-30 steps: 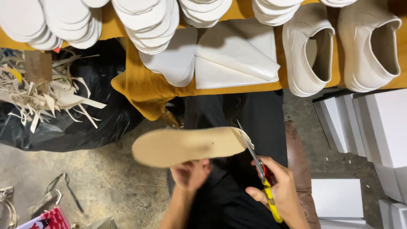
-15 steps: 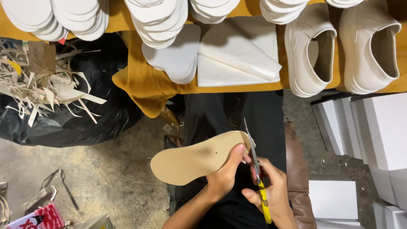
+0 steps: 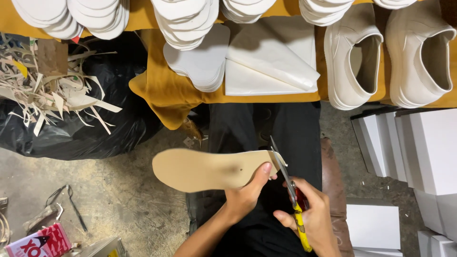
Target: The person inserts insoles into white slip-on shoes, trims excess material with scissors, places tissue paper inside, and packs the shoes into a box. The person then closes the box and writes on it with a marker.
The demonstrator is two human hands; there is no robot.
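Your left hand [image 3: 245,197] holds a tan insole [image 3: 209,169] by its heel end, thumb on top and fingers curled beneath, so the long toe end sticks out flat to your left over the floor and the edge you are working on faces the blades. Your right hand [image 3: 309,221] is closed round the yellow and red handles of a pair of scissors [image 3: 285,178], whose blades are set at the heel edge of the insole; a small off-white sliver sits at the blade there. Holding the insole that close to the cut keeps it stiff where the blades bite. How far apart the blades stand you cannot tell, as they are seen nearly edge-on.

Both hands work above your lap, over dark trousers [image 3: 285,128]. To your left on the concrete floor lies a black bag [image 3: 81,133] heaped with pale trimmings [image 3: 47,90], close enough to take offcuts. At the lower left are a red and white carton [image 3: 38,240] and some loose scraps.

To your right stand white boxes [image 3: 428,152], stacked against each other.

Farther off, a bench draped in mustard cloth [image 3: 166,90] carries stacks of white insole-shaped pieces [image 3: 190,19] along its back, another fanned stack [image 3: 200,64] nearer the edge, and folded white sheets [image 3: 271,62] beside it. Two cream shoes [image 3: 352,57] stand at the right end, openings towards you
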